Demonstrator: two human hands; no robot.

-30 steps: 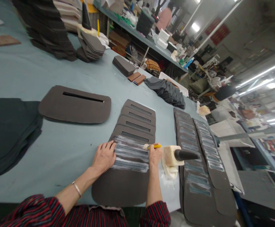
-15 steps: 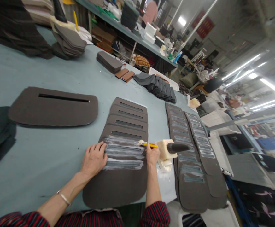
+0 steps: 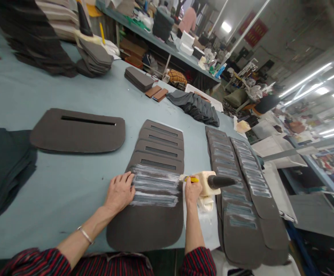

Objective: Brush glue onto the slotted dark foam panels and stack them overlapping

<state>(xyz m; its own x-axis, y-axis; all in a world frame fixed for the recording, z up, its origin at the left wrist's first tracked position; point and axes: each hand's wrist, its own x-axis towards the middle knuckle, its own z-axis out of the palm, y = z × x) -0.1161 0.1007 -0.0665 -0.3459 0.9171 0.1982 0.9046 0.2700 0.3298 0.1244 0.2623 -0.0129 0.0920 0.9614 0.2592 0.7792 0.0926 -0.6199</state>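
Observation:
My right hand [image 3: 193,190] is closed on a yellow-handled brush [image 3: 191,179], its pale bristles at the right edge of the fanned stack of dark grey-brown panels [image 3: 146,228]. Each panel has a long slot, and white streaks of what looks like glue [image 3: 152,178] lie around the slots in the middle of the stack. Flat on the left edge of that stack rests my left hand [image 3: 120,193], fingers stretched out and holding nothing. Just right of my right hand stands a cream-coloured block-like container [image 3: 205,184] with a black cone [image 3: 221,181] sticking out sideways.
Two more fanned rows of streaked panels [image 3: 241,245] lie on the right. A slotted panel pile [image 3: 81,132] and dark folded fabric [image 3: 6,168] are at left. Farther back are brown pieces [image 3: 157,93], grey fabric [image 3: 194,107] and a second black cone [image 3: 83,19].
My right hand has drawn the brush rightward, from over the streaked slots to the stack's right edge. My left hand stays on the stack. The whole view has shifted slightly.

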